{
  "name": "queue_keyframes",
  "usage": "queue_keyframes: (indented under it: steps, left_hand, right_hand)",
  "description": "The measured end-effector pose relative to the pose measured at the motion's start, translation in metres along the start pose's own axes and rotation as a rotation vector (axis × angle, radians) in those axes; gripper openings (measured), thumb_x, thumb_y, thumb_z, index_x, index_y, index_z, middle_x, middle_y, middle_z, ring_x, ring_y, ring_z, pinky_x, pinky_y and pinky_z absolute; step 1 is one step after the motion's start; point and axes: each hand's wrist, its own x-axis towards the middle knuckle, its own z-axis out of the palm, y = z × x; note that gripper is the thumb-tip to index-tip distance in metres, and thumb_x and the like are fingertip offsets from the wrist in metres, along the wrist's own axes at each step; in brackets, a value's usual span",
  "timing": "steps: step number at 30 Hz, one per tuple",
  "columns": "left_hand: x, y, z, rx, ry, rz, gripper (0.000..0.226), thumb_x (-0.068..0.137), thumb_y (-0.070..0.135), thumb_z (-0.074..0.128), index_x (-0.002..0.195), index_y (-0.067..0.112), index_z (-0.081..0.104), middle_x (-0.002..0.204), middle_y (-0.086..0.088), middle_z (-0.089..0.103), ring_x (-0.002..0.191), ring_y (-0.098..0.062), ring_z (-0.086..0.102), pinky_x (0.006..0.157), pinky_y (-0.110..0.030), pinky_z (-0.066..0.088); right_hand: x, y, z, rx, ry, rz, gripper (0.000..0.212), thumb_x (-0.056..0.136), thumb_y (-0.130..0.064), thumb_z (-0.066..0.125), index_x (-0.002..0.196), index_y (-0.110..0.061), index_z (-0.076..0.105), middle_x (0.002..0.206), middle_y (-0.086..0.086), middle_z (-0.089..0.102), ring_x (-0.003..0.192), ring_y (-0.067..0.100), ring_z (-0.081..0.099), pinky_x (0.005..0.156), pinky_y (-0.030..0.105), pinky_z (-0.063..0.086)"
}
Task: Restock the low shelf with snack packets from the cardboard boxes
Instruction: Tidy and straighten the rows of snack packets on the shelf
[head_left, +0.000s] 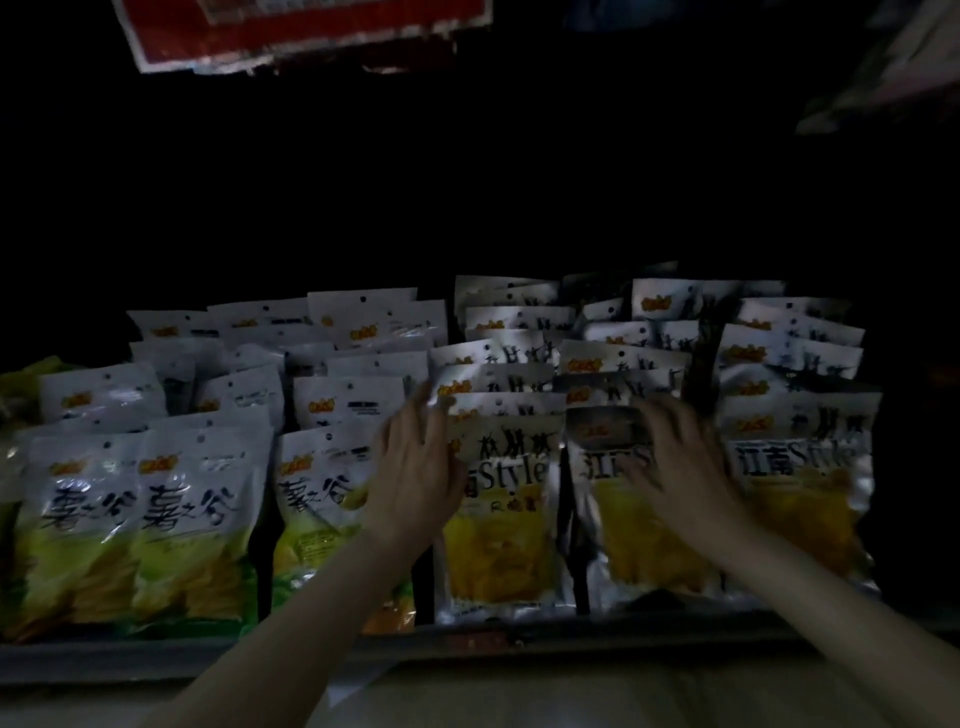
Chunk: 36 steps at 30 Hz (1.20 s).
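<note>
You are squaring the yellow "Style" snack packets (498, 499) on the low shelf (156, 657): your left hand (415, 467) spread flat on the front one, your right hand (675, 452) spread on the packet right of it. Next, press both rows back evenly; the boxes are out of view.

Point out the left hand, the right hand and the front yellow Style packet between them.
left hand (415, 467), head view, back of the hand.
right hand (675, 452), head view, back of the hand.
front yellow Style packet (501, 551), head view, yellow lower panel.
</note>
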Motion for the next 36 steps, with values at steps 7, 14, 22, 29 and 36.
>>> queue_keyframes:
  steps: [7, 14, 22, 29, 36]
  left_hand:
    - [0.042, 0.094, 0.03, -0.085, -0.069, 0.071, 0.059, 0.08, 0.022, 0.053, 0.134, 0.005, 0.038, 0.129, -0.021, 0.049, 0.116, -0.04, 0.053, 0.09, -0.049, 0.046]
    - [0.059, 0.163, 0.055, -0.003, -0.409, 0.225, 0.081, 0.093, 0.046, 0.045, 0.149, 0.025, -0.009, 0.158, -0.003, -0.005, 0.146, -0.025, 0.0, 0.116, -0.043, 0.008]
    - [0.092, 0.203, 0.083, -0.359, -0.487, 0.206, 0.088, 0.09, 0.041, 0.056, 0.136, 0.041, -0.019, 0.157, -0.005, -0.011, 0.141, -0.026, 0.024, 0.105, -0.037, 0.035]
    - [0.087, 0.222, 0.122, -0.512, -0.375, 0.08, 0.094, 0.087, 0.028, 0.064, 0.146, 0.028, -0.01, 0.151, -0.008, 0.017, 0.12, -0.016, 0.05, 0.077, -0.01, 0.038]
    - [0.095, 0.227, 0.121, -0.468, -0.201, 0.054, 0.085, 0.086, 0.04, 0.062, 0.146, 0.031, 0.003, 0.149, -0.009, 0.013, 0.137, -0.031, 0.02, 0.109, -0.04, 0.034]
  right_hand:
    - [-0.024, 0.083, -0.055, -0.047, -0.033, 0.354, 0.064, 0.091, -0.028, 0.056, 0.145, -0.019, 0.022, 0.145, 0.011, 0.023, 0.136, 0.031, 0.022, 0.108, 0.038, 0.026]
    - [-0.022, 0.139, -0.077, 0.286, -0.071, 0.555, 0.094, 0.08, -0.034, 0.071, 0.15, -0.022, 0.009, 0.154, 0.009, 0.013, 0.14, 0.029, 0.021, 0.111, 0.037, 0.029]
    - [0.01, 0.171, -0.06, 0.727, 0.057, 0.611, 0.103, 0.077, -0.029, 0.074, 0.15, -0.029, 0.002, 0.158, -0.002, 0.008, 0.144, 0.019, 0.016, 0.111, 0.037, 0.026]
    - [0.0, 0.176, -0.036, 0.8, -0.105, 0.57, 0.102, 0.081, -0.028, 0.071, 0.149, -0.029, -0.005, 0.158, -0.004, 0.005, 0.144, 0.017, 0.015, 0.11, 0.032, 0.026]
    - [0.013, 0.193, -0.042, 0.914, 0.005, 0.546, 0.083, 0.083, -0.04, 0.063, 0.148, -0.03, 0.012, 0.152, -0.003, 0.024, 0.138, 0.016, 0.028, 0.106, 0.029, 0.03]
